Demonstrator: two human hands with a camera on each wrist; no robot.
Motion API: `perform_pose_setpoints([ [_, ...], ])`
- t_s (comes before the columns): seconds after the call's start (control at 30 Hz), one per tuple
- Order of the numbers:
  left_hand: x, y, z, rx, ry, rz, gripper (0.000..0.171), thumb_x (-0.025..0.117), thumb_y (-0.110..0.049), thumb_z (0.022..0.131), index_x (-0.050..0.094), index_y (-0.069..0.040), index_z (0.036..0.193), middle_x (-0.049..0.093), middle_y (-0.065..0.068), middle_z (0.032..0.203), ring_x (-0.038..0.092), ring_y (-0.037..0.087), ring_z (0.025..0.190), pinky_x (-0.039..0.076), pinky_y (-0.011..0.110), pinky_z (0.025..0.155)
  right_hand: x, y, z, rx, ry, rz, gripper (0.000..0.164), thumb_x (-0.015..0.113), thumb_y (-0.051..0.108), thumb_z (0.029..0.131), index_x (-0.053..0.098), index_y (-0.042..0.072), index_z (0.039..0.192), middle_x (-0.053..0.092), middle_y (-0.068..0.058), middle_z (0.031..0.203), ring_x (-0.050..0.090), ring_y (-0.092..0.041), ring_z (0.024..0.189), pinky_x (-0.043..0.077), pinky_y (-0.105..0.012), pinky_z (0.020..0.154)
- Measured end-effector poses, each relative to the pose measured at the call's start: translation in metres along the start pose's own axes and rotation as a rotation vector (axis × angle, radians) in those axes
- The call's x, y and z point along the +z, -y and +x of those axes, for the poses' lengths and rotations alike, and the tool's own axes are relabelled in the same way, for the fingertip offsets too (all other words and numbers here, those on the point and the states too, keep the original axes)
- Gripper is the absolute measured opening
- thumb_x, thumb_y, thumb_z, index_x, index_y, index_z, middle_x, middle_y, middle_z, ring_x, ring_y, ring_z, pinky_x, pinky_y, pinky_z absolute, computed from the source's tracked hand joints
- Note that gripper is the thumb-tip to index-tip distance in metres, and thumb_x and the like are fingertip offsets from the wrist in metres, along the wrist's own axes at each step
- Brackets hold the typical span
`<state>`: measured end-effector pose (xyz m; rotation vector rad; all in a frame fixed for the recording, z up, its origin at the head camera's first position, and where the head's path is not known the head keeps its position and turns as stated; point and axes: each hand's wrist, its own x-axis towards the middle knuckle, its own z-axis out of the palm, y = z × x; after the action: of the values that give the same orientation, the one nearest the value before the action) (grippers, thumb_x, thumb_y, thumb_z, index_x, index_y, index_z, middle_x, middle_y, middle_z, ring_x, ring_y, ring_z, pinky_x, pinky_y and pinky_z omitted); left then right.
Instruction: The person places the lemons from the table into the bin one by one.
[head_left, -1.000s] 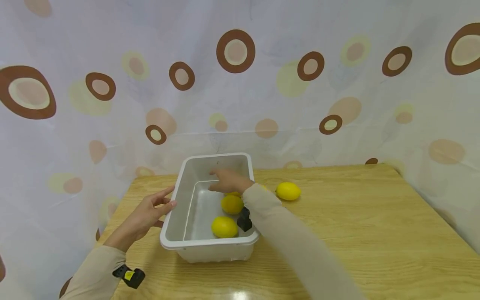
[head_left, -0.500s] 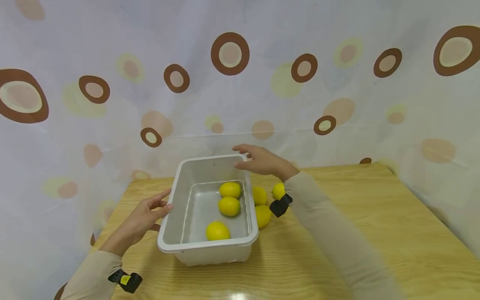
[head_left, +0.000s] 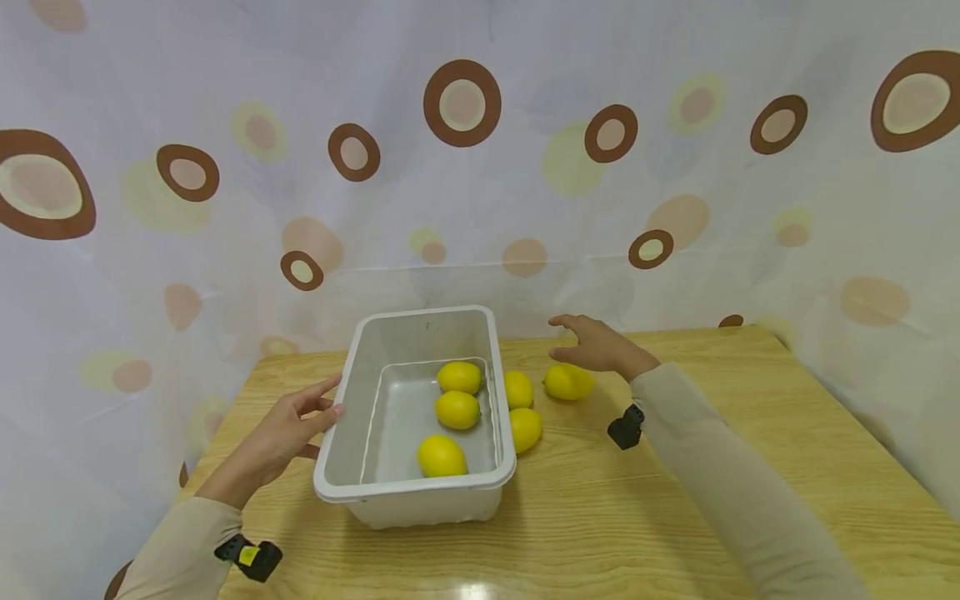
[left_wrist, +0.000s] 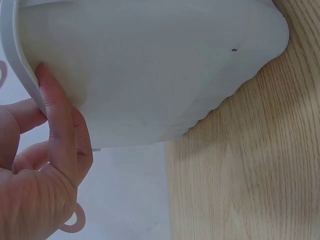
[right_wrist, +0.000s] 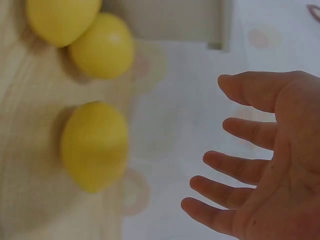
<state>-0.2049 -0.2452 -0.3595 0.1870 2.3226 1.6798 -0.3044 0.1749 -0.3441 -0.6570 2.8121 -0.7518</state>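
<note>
A white plastic tub [head_left: 412,488] holds three lemons: one at the front [head_left: 442,457], two along its right side [head_left: 457,411]. My left hand [head_left: 285,433] grips the tub's left rim, its fingers bent round the edge in the left wrist view [left_wrist: 57,135]. Outside, two lemons [head_left: 527,430] lie close against the tub's right wall. A third loose lemon [head_left: 567,384] lies farther right, and my right hand [head_left: 596,344] hovers just above and behind it. That hand holds nothing; its fingers are spread apart in the right wrist view [right_wrist: 270,155].
The wood-grain table [head_left: 697,442] stretches to the right beyond the lemons. A patterned curtain [head_left: 525,192] hangs directly behind the table's back edge and along both sides. Black cameras are strapped to both wrists.
My right hand has moved from above the tub's inside, over its right rim, to the loose lemon at the right. A third lemon now shows fully in the tub. My left hand stays on the rim.
</note>
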Motion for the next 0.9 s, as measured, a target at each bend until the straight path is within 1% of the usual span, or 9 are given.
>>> perform_pose_setpoints([
  [0.13,-0.001,0.001,0.0,-0.002,0.004,0.0,0.065,0.055,-0.028,0.088,0.021,-0.017,0.142,0.045,0.021,0.11,0.055,0.024,0.09,0.052,0.043,0.064,0.022,-0.025,0.002,0.018,0.005,-0.008,0.059,0.057,0.025,0.086,0.034,0.002,0.135,0.031,-0.023,0.136,0.029,-0.039,0.124,0.028,-0.053,0.098],
  [0.27,-0.001,0.002,0.0,0.0,0.007,-0.002,0.065,0.055,-0.029,0.088,0.021,-0.018,0.142,0.045,0.021,0.11,0.055,0.024,0.091,0.052,0.043,0.064,0.045,-0.043,0.004,0.039,0.003,-0.005,0.062,0.061,0.023,0.084,0.034,0.0,0.135,0.033,-0.024,0.135,0.029,-0.04,0.124,0.027,-0.053,0.099],
  [0.37,-0.001,0.002,0.0,0.004,0.01,-0.005,0.065,0.055,-0.029,0.088,0.021,-0.018,0.143,0.044,0.021,0.111,0.055,0.024,0.091,0.052,0.044,0.064,0.059,-0.051,0.005,0.049,-0.017,0.019,0.062,0.063,0.02,0.082,0.035,0.0,0.134,0.036,-0.023,0.134,0.03,-0.039,0.123,0.026,-0.052,0.1],
  [0.47,0.0,0.001,0.0,0.003,0.012,-0.009,0.065,0.055,-0.028,0.088,0.021,-0.017,0.143,0.044,0.022,0.111,0.056,0.024,0.091,0.052,0.044,0.064,0.07,-0.055,0.005,0.033,-0.046,0.006,0.062,0.065,0.016,0.08,0.037,0.0,0.133,0.041,-0.022,0.13,0.037,-0.038,0.119,0.03,-0.05,0.098],
  [0.6,0.001,0.0,0.0,-0.005,0.003,-0.008,0.064,0.055,-0.028,0.088,0.022,-0.018,0.142,0.044,0.021,0.111,0.056,0.023,0.09,0.052,0.043,0.064,0.077,-0.057,0.004,0.039,-0.092,-0.029,0.062,0.066,0.011,0.077,0.039,0.001,0.132,0.047,-0.021,0.124,0.045,-0.036,0.11,0.036,-0.049,0.092],
  [0.7,0.0,0.0,0.0,-0.006,0.001,-0.008,0.064,0.055,-0.028,0.088,0.022,-0.018,0.142,0.044,0.021,0.111,0.056,0.023,0.089,0.052,0.043,0.064,0.078,-0.056,0.004,0.044,-0.124,-0.044,0.061,0.066,0.01,0.076,0.04,0.001,0.131,0.05,-0.021,0.119,0.047,-0.034,0.105,0.038,-0.048,0.089],
  [0.9,-0.001,-0.001,0.0,-0.009,-0.001,-0.008,0.064,0.055,-0.028,0.088,0.022,-0.018,0.142,0.044,0.021,0.111,0.055,0.023,0.089,0.052,0.043,0.064,0.077,-0.055,0.004,0.038,-0.145,-0.056,0.06,0.067,0.01,0.075,0.042,0.001,0.129,0.052,-0.022,0.114,0.049,-0.034,0.099,0.041,-0.047,0.084],
])
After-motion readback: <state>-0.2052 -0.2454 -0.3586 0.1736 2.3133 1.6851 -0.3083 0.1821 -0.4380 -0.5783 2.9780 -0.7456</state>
